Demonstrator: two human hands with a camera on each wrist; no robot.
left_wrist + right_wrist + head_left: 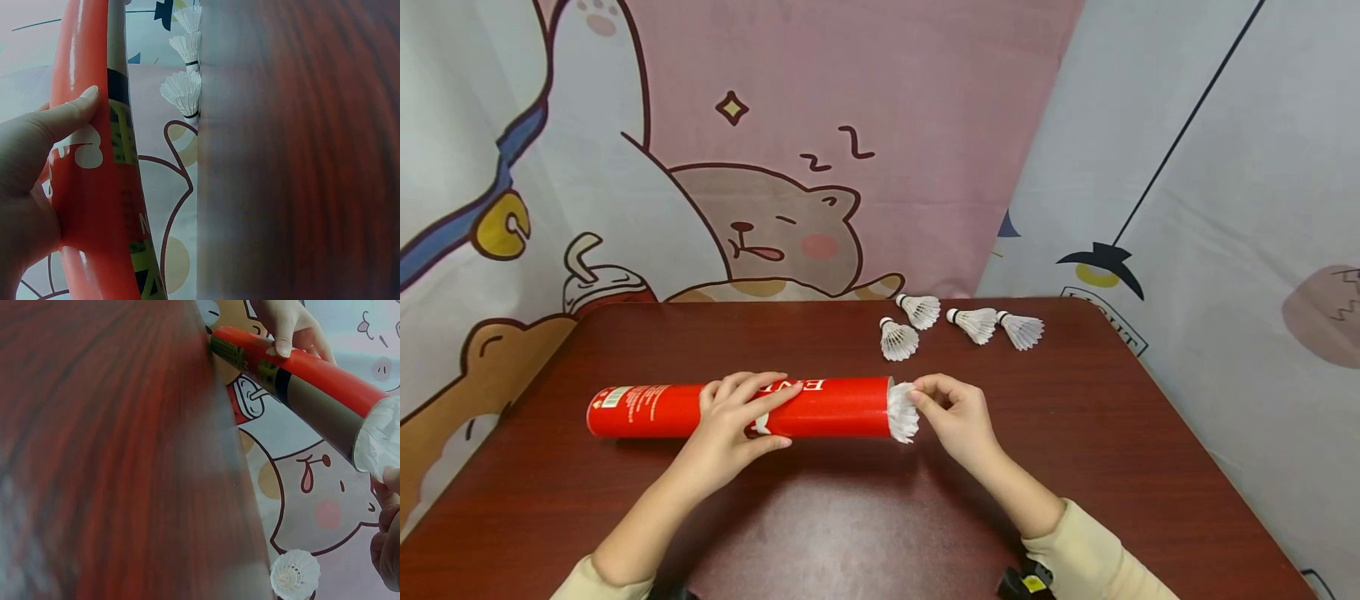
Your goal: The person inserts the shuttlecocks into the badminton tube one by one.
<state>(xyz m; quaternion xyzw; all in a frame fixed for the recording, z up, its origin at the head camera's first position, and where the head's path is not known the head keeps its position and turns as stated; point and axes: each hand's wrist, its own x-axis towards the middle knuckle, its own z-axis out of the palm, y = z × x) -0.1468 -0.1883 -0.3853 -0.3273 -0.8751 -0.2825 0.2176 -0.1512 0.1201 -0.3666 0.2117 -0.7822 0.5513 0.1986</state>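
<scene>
A long red tube (850, 408) is held sideways above the table by my left hand (730, 425), its fingers over the top and thumb along the near side. White feathers of a shuttlecock (902, 412) stick out of the tube's right end. My right hand (962, 417) pinches the edge of those feathers between thumb and fingertips. The shuttlecock's cork is hidden inside the tube. In the left wrist view the thumb (78, 112) lies across the tube (81, 206). The right wrist view shows the feathers (381, 437) at the tube's mouth, beside the right hand (389, 531).
Toward the back edge of the brown table (1075, 433) lie several loose shuttlecocks, among them one nearer shuttlecock (899, 340) and one at the far right (1022, 331). A cartoon-printed cloth (925, 125) hangs behind the table.
</scene>
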